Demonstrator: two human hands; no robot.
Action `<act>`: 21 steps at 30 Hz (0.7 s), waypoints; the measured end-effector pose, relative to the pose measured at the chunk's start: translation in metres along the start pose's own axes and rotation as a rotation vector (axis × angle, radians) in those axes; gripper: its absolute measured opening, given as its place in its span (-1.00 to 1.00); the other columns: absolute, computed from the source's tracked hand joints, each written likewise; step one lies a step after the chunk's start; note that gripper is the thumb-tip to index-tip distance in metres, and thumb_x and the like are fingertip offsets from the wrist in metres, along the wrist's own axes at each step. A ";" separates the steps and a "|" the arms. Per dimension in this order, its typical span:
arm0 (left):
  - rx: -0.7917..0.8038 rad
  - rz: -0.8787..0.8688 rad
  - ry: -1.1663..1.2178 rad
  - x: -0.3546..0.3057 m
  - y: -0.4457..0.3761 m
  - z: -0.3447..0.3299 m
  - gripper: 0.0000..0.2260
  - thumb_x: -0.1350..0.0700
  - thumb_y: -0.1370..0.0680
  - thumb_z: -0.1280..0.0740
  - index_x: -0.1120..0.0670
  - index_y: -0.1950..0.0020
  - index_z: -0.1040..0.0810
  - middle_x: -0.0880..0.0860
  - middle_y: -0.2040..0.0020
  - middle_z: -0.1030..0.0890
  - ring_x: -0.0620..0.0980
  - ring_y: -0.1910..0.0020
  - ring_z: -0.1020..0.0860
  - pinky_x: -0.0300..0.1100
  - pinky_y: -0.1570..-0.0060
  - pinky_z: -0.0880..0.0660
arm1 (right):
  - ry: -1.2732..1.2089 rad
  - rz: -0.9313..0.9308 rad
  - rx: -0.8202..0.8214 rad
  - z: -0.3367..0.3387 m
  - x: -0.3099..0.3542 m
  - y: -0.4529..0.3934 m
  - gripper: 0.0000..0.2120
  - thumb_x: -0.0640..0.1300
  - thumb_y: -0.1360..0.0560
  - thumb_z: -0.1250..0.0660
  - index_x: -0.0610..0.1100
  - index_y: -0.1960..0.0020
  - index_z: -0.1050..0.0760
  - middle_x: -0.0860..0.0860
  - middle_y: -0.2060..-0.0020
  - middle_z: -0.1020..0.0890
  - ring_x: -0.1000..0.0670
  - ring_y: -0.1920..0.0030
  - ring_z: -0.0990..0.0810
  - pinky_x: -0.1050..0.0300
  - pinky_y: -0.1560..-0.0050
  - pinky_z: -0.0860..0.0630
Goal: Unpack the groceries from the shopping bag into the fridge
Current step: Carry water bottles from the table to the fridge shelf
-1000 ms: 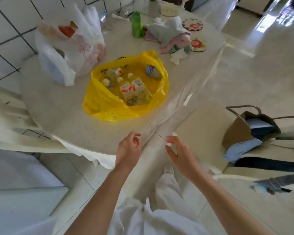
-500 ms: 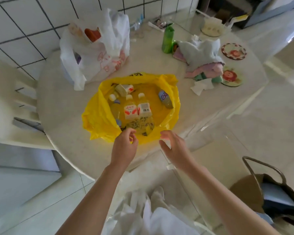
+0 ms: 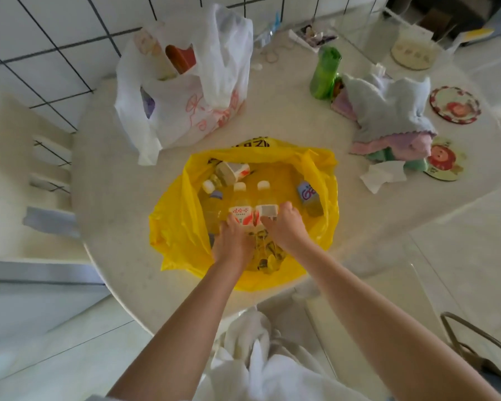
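A yellow plastic shopping bag (image 3: 180, 224) lies open on the round white table (image 3: 113, 198). Inside it are several small white-capped bottles with yellow drink. My left hand (image 3: 233, 241) is in the bag, fingers curled round the bottle with the red and white label (image 3: 240, 211). My right hand (image 3: 284, 224) grips the neighbouring bottle with the grey label (image 3: 266, 209). Another bottle with a blue label (image 3: 308, 195) lies at the bag's right side, and a small carton (image 3: 232, 170) lies at the back. No fridge is in view.
A white plastic bag (image 3: 191, 91) with items stands behind the yellow one. A green bottle (image 3: 324, 73), folded cloths (image 3: 388, 117), a crumpled tissue (image 3: 383, 175) and round coasters (image 3: 454, 105) are at the right. A white chair (image 3: 26, 169) stands at the left, a brown bag (image 3: 480, 351) at bottom right.
I have stepped up to the table. Both hands moved from the near table edge into the yellow bag and closed on two bottles.
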State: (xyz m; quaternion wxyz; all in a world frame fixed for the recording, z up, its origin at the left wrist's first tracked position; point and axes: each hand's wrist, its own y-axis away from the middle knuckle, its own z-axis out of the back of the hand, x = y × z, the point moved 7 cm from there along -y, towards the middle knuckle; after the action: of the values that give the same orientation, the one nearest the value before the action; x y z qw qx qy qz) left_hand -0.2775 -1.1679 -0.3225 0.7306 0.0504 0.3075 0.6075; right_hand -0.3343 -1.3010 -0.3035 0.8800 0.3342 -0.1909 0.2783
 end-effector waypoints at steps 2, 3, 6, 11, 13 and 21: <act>0.008 0.014 -0.025 0.000 -0.005 -0.006 -0.31 -0.16 -0.54 -0.32 0.08 -0.51 -0.06 0.12 -0.38 -0.35 0.15 -0.27 -0.48 -0.05 -0.05 -0.52 | 0.021 -0.067 0.015 -0.006 0.004 -0.013 -0.39 0.11 -0.53 -0.29 -0.23 -0.40 -0.18 -0.19 -0.31 -0.37 -0.20 -0.29 -0.42 -0.03 -0.14 -0.45; 0.012 0.015 -0.040 -0.001 -0.007 -0.008 -0.27 -0.16 -0.54 -0.32 0.08 -0.52 -0.01 0.13 -0.39 -0.33 0.14 -0.27 -0.49 -0.07 -0.06 -0.53 | 0.041 -0.098 0.027 -0.010 0.004 -0.019 -0.33 0.14 -0.51 -0.30 -0.22 -0.42 -0.14 -0.19 -0.32 -0.36 -0.22 -0.30 -0.41 -0.06 -0.16 -0.45; 0.019 0.010 -0.082 -0.003 -0.011 -0.013 -0.24 -0.14 -0.54 -0.32 0.06 -0.54 0.07 0.15 -0.42 -0.28 0.15 -0.27 -0.50 -0.02 -0.15 -0.53 | 0.101 -0.133 0.051 -0.022 0.000 -0.032 -0.22 0.21 -0.46 -0.33 -0.19 -0.45 -0.08 -0.20 -0.34 -0.32 -0.27 -0.32 -0.39 -0.12 -0.17 -0.46; 0.037 -0.013 -0.159 -0.005 -0.017 -0.018 -0.17 -0.11 -0.52 -0.36 0.10 -0.55 0.12 0.18 -0.40 -0.25 0.18 -0.24 -0.49 -0.04 -0.09 -0.53 | 0.138 -0.121 0.144 -0.024 -0.011 -0.043 -0.11 0.22 -0.42 -0.37 -0.20 -0.48 0.01 -0.23 -0.37 -0.26 -0.27 -0.32 -0.39 -0.07 -0.13 -0.46; 0.039 -0.013 -0.154 -0.007 -0.018 -0.020 -0.17 -0.11 -0.52 -0.36 0.11 -0.55 0.12 0.19 -0.37 -0.27 0.18 -0.20 -0.51 -0.06 -0.02 -0.52 | 0.107 -0.120 0.178 -0.020 -0.018 -0.049 -0.19 0.18 -0.43 -0.39 -0.20 -0.44 -0.09 -0.20 -0.31 -0.37 -0.21 -0.25 -0.45 -0.01 -0.04 -0.48; -0.012 0.037 -0.101 -0.015 -0.025 -0.027 -0.36 -0.01 -0.57 -0.33 0.16 -0.46 -0.03 0.22 -0.28 -0.34 0.18 -0.09 -0.57 -0.10 0.14 -0.55 | -0.071 -0.249 0.216 -0.005 -0.047 -0.057 -0.52 0.02 -0.51 -0.34 -0.18 -0.33 -0.36 -0.10 -0.16 -0.56 -0.06 -0.04 -0.58 0.19 0.21 -0.53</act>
State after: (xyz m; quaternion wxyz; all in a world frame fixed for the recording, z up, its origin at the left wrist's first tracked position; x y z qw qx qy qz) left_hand -0.2711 -1.1959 -0.3495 0.7341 0.0823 0.2654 0.6196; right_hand -0.3353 -1.3502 -0.3589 0.8593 0.4576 -0.1477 0.1743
